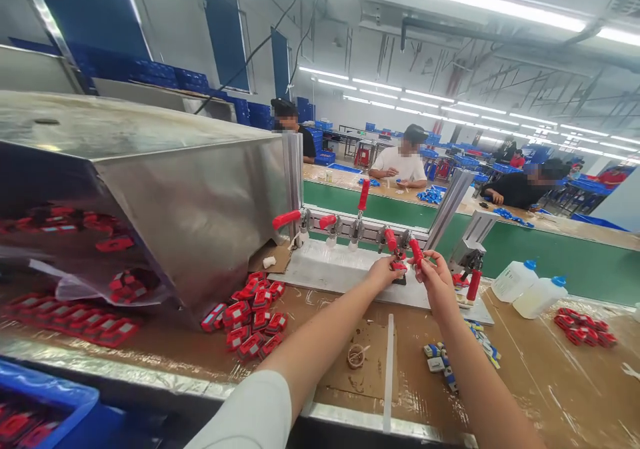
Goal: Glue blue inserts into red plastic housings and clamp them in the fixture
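Note:
Both my hands reach to a metal jig (340, 272) with a row of red-handled toggle clamps (363, 194). My left hand (384, 270) rests at a small red part (399, 265) seated under a clamp, fingers pinched on it. My right hand (436, 274) grips the red handle of a lowered clamp (415, 250) just right of that part. A pile of red parts (250, 316) lies on the brown bench to the left of my left arm.
A big steel hopper (190, 196) holding red parts fills the left. Small blue-and-white pieces (440, 361) lie under my right arm. Two white bottles with blue caps (530, 289) and more red parts (583, 326) sit right. Three people sit beyond a green conveyor (550, 252).

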`<act>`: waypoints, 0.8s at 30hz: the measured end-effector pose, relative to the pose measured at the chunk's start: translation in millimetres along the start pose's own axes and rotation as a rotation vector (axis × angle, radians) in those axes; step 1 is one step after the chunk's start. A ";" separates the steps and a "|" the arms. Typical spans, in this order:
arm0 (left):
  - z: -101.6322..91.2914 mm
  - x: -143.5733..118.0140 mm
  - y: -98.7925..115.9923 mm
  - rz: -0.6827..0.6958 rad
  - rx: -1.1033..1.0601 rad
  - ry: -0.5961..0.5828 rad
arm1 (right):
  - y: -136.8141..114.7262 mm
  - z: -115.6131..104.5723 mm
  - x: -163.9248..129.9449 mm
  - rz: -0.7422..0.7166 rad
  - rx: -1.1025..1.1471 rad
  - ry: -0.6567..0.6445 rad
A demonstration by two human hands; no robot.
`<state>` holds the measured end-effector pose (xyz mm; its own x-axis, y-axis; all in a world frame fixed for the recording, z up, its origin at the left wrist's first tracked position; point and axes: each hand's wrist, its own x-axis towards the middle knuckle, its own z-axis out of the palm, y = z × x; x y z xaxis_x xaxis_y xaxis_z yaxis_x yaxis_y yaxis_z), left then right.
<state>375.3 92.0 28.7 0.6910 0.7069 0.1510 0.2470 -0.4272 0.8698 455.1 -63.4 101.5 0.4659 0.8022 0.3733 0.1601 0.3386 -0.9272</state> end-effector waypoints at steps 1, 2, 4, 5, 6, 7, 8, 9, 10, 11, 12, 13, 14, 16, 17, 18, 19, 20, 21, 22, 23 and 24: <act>1.7 1.7 -0.5 0.002 0.009 0.036 | -1.6 0.3 0.5 -0.009 -0.019 -0.004; 3.2 2.9 -1.5 0.006 0.016 0.070 | -2.8 0.7 1.0 -0.014 -0.040 -0.006; 5.6 4.5 -4.1 0.019 0.024 0.121 | -3.9 1.5 1.9 -0.020 -0.062 -0.008; 6.5 5.1 -5.5 0.029 0.027 0.135 | -4.3 2.0 2.2 -0.022 -0.062 -0.009; 7.2 5.7 -6.9 0.040 0.030 0.142 | -4.6 2.4 2.6 -0.024 -0.057 -0.013; 7.8 6.2 -8.4 0.050 0.032 0.143 | -5.1 3.0 3.0 -0.024 -0.048 -0.021; 8.1 6.9 -9.9 0.059 0.034 0.141 | -5.8 3.6 3.4 -0.019 -0.038 -0.037; 8.2 7.7 -11.3 0.067 0.036 0.136 | -6.8 4.4 3.8 -0.008 -0.025 -0.059; 8.2 8.7 -12.8 0.073 0.037 0.131 | -8.0 5.2 4.2 0.009 -0.011 -0.084; 8.1 9.9 -14.3 0.078 0.037 0.127 | -9.4 6.0 4.4 0.030 0.000 -0.107; 8.0 11.1 -15.7 0.082 0.035 0.123 | -10.8 6.9 4.6 0.052 0.005 -0.124; 7.8 12.4 -17.1 0.085 0.032 0.119 | -11.9 7.6 4.5 0.072 0.006 -0.133; 7.6 13.6 -18.3 0.088 0.026 0.114 | -12.6 8.1 4.3 0.090 0.005 -0.136; 7.2 15.6 -20.5 0.101 0.012 0.102 | -12.2 8.2 3.2 0.120 0.009 -0.140; 7.0 16.2 -21.5 0.110 0.005 0.095 | -11.0 7.9 2.3 0.132 0.018 -0.144; 6.8 16.7 -22.3 0.120 -0.002 0.090 | -9.0 7.3 1.3 0.142 0.027 -0.150; 6.7 17.0 -23.1 0.130 -0.008 0.087 | -6.5 6.6 0.3 0.149 0.029 -0.155; 6.7 17.2 -23.8 0.138 -0.014 0.086 | -3.5 5.8 -0.9 0.154 0.021 -0.162; 6.8 17.4 -24.5 0.144 -0.018 0.086 | -0.1 4.9 -2.1 0.157 0.007 -0.167; 7.0 17.7 -25.1 0.148 -0.021 0.087 | 3.4 4.2 -3.3 0.160 -0.009 -0.171; 7.2 17.9 -25.7 0.151 -0.023 0.088 | 7.0 3.5 -4.6 0.162 -0.023 -0.175; 7.4 18.3 -26.3 0.152 -0.025 0.089 | 10.6 2.9 -6.0 0.164 -0.034 -0.181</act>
<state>386.5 112.0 5.2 0.6558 0.6828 0.3221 0.1267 -0.5201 0.8447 451.5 -63.2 89.5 0.3248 0.9212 0.2143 0.1256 0.1825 -0.9751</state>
